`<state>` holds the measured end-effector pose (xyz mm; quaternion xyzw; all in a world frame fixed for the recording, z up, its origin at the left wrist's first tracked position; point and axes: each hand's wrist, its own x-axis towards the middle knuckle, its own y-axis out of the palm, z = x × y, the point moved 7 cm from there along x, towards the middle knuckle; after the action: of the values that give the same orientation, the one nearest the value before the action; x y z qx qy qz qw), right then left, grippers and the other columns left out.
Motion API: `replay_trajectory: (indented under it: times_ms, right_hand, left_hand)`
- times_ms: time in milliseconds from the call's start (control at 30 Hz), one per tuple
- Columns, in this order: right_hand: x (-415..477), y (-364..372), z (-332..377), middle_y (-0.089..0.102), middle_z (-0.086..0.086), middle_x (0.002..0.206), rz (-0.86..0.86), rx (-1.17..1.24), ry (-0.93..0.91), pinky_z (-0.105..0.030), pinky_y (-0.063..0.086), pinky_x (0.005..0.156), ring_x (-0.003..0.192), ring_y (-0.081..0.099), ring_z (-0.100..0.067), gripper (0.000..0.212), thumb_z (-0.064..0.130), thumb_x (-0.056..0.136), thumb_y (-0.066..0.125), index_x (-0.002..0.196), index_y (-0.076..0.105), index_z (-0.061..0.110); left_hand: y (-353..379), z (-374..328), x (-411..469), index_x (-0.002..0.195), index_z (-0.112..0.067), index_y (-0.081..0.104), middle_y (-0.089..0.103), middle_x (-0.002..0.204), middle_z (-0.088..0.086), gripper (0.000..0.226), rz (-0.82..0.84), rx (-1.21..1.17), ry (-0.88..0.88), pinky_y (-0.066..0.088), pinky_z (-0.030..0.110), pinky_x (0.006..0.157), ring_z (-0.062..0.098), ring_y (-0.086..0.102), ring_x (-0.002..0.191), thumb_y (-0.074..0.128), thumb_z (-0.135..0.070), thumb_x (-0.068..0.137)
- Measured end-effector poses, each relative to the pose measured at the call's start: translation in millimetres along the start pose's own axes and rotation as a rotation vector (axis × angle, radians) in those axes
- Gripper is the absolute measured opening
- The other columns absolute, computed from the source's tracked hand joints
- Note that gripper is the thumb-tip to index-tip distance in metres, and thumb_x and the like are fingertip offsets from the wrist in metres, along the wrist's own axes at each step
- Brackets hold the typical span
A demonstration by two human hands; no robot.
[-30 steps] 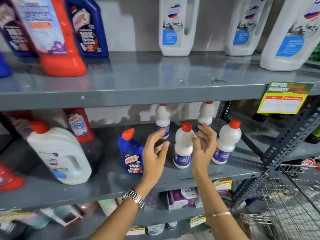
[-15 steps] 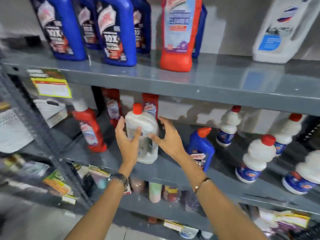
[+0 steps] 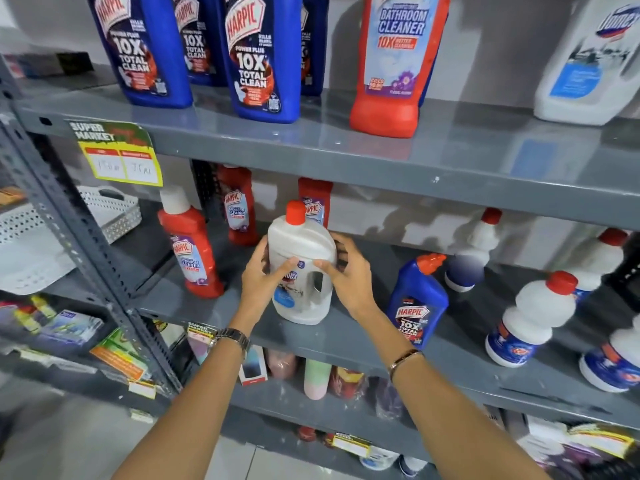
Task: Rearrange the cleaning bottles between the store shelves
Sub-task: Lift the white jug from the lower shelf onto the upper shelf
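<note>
A white jug with a red cap and a handle hole (image 3: 300, 244) stands upright on the grey middle shelf (image 3: 346, 332). My left hand (image 3: 263, 278) wraps its left side and my right hand (image 3: 346, 275) its right side; both thumbs lie across the label. A red bathroom-cleaner bottle (image 3: 192, 251) stands to its left, with two more red bottles (image 3: 239, 206) behind. To the right a small blue Harpic bottle (image 3: 417, 303) stands, then several white red-capped bottles (image 3: 533, 317).
The upper shelf (image 3: 381, 150) carries large blue Harpic bottles (image 3: 263, 57), a red bathroom cleaner (image 3: 394, 64) and a white jug (image 3: 588, 64). A yellow price tag (image 3: 119, 157) hangs on its edge. A slotted upright post (image 3: 86, 244) rises on the left, white baskets (image 3: 34, 237) beyond it.
My view and both hands shifted left from the small white bottles to the large white jug. Both hands have closed around it; it now stands turned with its handle facing me.
</note>
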<state>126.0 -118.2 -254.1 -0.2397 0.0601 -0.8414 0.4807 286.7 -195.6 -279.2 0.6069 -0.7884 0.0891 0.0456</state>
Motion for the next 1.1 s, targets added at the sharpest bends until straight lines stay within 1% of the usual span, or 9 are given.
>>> replay_trajectory:
  times_ms: [133, 267, 467, 633, 767, 867, 933, 1000, 1100]
  right_hand:
    - [-19.8, -16.8, 7.3, 0.064, -0.004, 0.123, -0.035, -0.024, -0.029, -0.050, 0.052, 0.093, 0.110, 0.061, -0.021, 0.052, 0.021, 0.077, 0.072, 0.124, 0.052, 0.025]
    - [-40.7, -38.4, 24.5, 0.062, -0.001, 0.123, -0.092, -0.020, -0.088, -0.049, 0.054, 0.089, 0.108, 0.061, -0.019, 0.050, 0.029, 0.080, 0.070, 0.126, 0.051, 0.030]
    - [-86.7, -94.4, 80.2, 0.057, 0.025, 0.111, -0.221, 0.055, -0.214, -0.044, 0.057, 0.080, 0.095, 0.059, 0.001, 0.046, 0.038, 0.079, 0.064, 0.119, 0.046, 0.054]
    - [-99.5, -159.4, 156.1, 0.064, 0.004, 0.115, -0.350, 0.198, -0.380, -0.035, 0.058, 0.076, 0.099, 0.064, -0.013, 0.045, 0.030, 0.081, 0.066, 0.124, 0.056, 0.031]
    - [-93.3, -222.5, 229.5, 0.069, 0.003, 0.110, -0.451, 0.256, -0.547, -0.018, 0.054, 0.072, 0.093, 0.066, -0.008, 0.043, 0.022, 0.083, 0.067, 0.125, 0.056, 0.020]
    - [-82.4, -270.4, 273.1, 0.070, -0.002, 0.106, -0.500, 0.227, -0.676, -0.038, 0.058, 0.079, 0.094, 0.068, -0.021, 0.041, 0.018, 0.086, 0.065, 0.125, 0.056, 0.009]
    - [-69.1, -300.3, 291.9, 0.068, -0.017, 0.108, -0.527, 0.179, -0.713, -0.051, 0.056, 0.083, 0.095, 0.066, -0.031, 0.042, 0.019, 0.086, 0.065, 0.124, 0.055, 0.005]
    - [-53.6, -333.9, 303.9, 0.068, -0.017, 0.100, -0.567, 0.165, -0.712, -0.049, 0.056, 0.083, 0.088, 0.066, -0.027, 0.043, 0.020, 0.085, 0.065, 0.124, 0.055, 0.004]
    - [-24.5, -374.3, 308.7, 0.068, -0.022, 0.101, -0.546, 0.180, -0.665, -0.048, 0.056, 0.085, 0.089, 0.067, -0.031, 0.045, 0.020, 0.084, 0.066, 0.123, 0.055, 0.002]
  left_hand:
    - [3.9, -11.0, -22.5, 0.129, -0.025, 0.048, 0.062, 0.124, 0.002, 0.061, -0.050, 0.007, 0.022, 0.048, 0.044, 0.098, 0.017, 0.057, 0.114, 0.075, -0.020, 0.074]
    - [8.0, -28.3, -48.4, 0.124, -0.040, 0.049, 0.063, 0.113, -0.014, 0.060, -0.118, 0.040, 0.083, 0.052, 0.033, 0.094, -0.004, 0.058, 0.106, 0.076, -0.034, 0.071]
    - [18.0, -96.0, -109.0, 0.120, -0.053, 0.046, 0.064, 0.115, -0.018, 0.069, -0.248, 0.098, 0.195, 0.053, 0.044, 0.090, 0.003, 0.060, 0.105, 0.065, -0.070, 0.056]
    - [36.4, -199.2, -134.0, 0.121, -0.050, 0.046, 0.067, 0.109, -0.021, 0.070, -0.227, 0.157, 0.376, 0.056, 0.040, 0.081, 0.000, 0.064, 0.098, 0.061, -0.074, 0.057]
    - [55.4, -294.8, -137.6, 0.115, -0.044, 0.052, 0.065, 0.088, -0.030, 0.065, -0.233, 0.152, 0.560, 0.053, 0.018, 0.069, -0.010, 0.064, 0.080, 0.058, -0.076, 0.059]
    - [79.6, -354.8, -129.9, 0.111, -0.041, 0.056, 0.070, 0.092, -0.017, 0.061, -0.187, 0.082, 0.663, 0.056, 0.037, 0.074, 0.004, 0.067, 0.085, 0.061, -0.075, 0.061]
    - [98.8, -389.7, -120.8, 0.107, -0.039, 0.058, 0.067, 0.084, -0.020, 0.058, -0.197, 0.078, 0.726, 0.053, 0.029, 0.070, -0.001, 0.064, 0.081, 0.059, -0.075, 0.062]
    - [127.1, -421.1, -107.6, 0.109, -0.037, 0.058, 0.065, 0.078, -0.022, 0.060, -0.155, 0.055, 0.744, 0.047, 0.021, 0.063, -0.007, 0.061, 0.076, 0.060, -0.074, 0.062]
    - [173.5, -443.4, -83.4, 0.115, -0.038, 0.054, 0.068, 0.091, -0.017, 0.062, -0.064, 0.008, 0.708, 0.052, 0.030, 0.070, 0.009, 0.066, 0.087, 0.063, -0.071, 0.063]
